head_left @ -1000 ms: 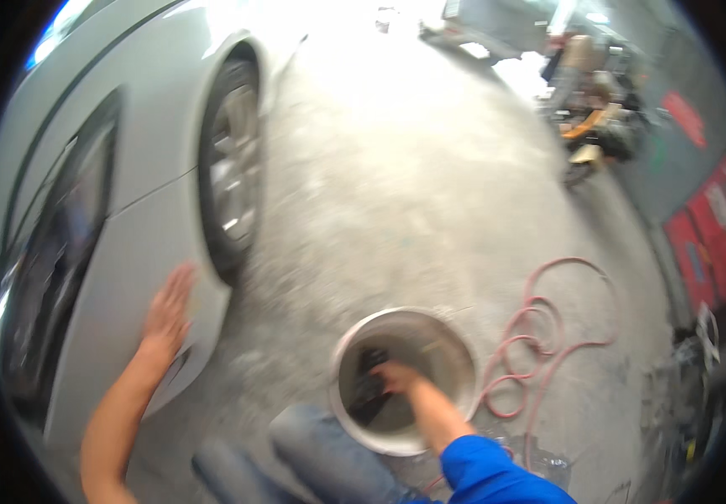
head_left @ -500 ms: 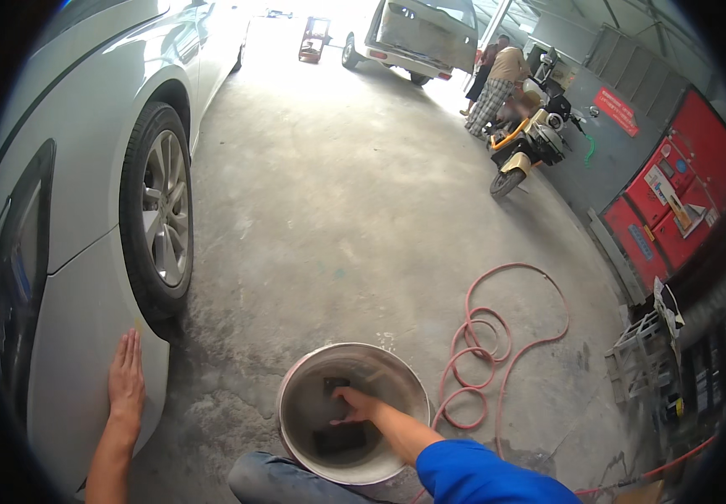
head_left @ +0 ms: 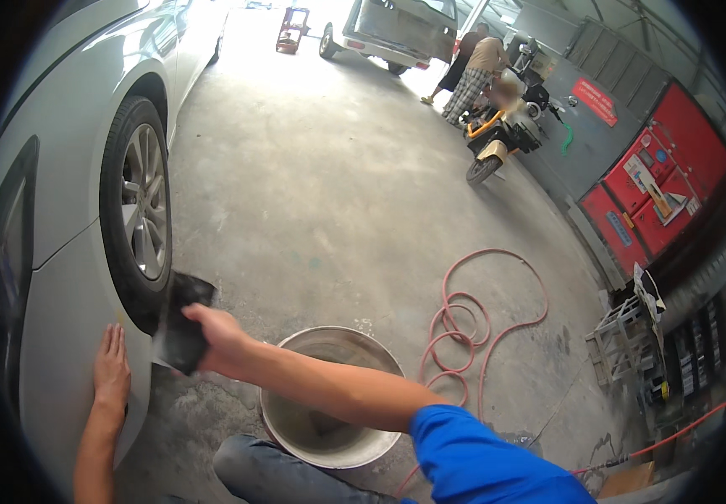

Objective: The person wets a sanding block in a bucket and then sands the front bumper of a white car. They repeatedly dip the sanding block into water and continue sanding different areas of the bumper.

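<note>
My left hand (head_left: 112,370) lies flat on the corner of a silver-white car's bumper (head_left: 56,353), fingers stretched forward. A black, flat, limp sheet, wet sandpaper by its look (head_left: 185,323), is gripped in my right hand (head_left: 218,338), thumb on top. That hand is beside the bumper's edge, just below the front wheel (head_left: 146,202); the sheet is smeared by motion, and I cannot tell whether it touches the car. Under my right forearm stands a round bucket (head_left: 373,363) with murky liquid and a dark shape inside, partly covered by the arm.
Coils of red hose (head_left: 490,336) lie on the concrete floor right of the bucket. Farther off are a scooter (head_left: 497,143) with two people bent near it, a red cabinet (head_left: 644,193), a metal rack (head_left: 619,340), a small red cart (head_left: 292,32) and a white van (head_left: 401,34).
My right hand has come up out of the bucket and moved left to the bumper with the black sheet. The left hand stays on the bumper. The whole view has shifted slightly.
</note>
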Tool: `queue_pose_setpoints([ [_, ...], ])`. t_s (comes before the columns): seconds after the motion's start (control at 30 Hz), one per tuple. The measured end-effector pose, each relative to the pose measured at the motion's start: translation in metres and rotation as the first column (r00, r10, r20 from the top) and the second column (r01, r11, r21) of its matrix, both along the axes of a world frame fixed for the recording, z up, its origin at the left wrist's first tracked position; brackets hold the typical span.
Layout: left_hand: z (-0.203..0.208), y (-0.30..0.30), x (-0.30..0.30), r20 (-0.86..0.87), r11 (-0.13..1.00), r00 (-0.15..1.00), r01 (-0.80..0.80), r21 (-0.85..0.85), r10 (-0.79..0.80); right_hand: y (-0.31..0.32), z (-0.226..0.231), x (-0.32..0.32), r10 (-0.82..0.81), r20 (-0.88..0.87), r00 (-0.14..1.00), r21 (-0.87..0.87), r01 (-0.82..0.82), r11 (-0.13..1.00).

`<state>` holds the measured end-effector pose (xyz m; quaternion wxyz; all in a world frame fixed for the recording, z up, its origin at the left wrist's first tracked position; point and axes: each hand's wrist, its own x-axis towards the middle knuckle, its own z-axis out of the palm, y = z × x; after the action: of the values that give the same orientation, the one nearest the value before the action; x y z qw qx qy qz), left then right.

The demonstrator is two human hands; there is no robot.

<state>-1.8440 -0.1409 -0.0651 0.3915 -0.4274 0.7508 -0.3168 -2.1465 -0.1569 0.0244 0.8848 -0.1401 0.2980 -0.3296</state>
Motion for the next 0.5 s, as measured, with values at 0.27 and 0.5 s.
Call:
queue_pose_setpoints([
  [0.27, 0.027, -0.053, -0.025, 0.179, 0.975, 0.984, 0.044, -0.217, -0.004, -0.043, -0.034, 0.0, -0.231, -0.408, 0.883, -0.197, 0.162, 0.967],
  [0.5, -0.11, -0.027, 0.01, 0.372, 0.975, 0.928, 0.047, -0.216, 0.038, 0.021, -0.088, -0.12, -0.093, -0.276, 0.957, -0.008, 0.095, 0.995],
])
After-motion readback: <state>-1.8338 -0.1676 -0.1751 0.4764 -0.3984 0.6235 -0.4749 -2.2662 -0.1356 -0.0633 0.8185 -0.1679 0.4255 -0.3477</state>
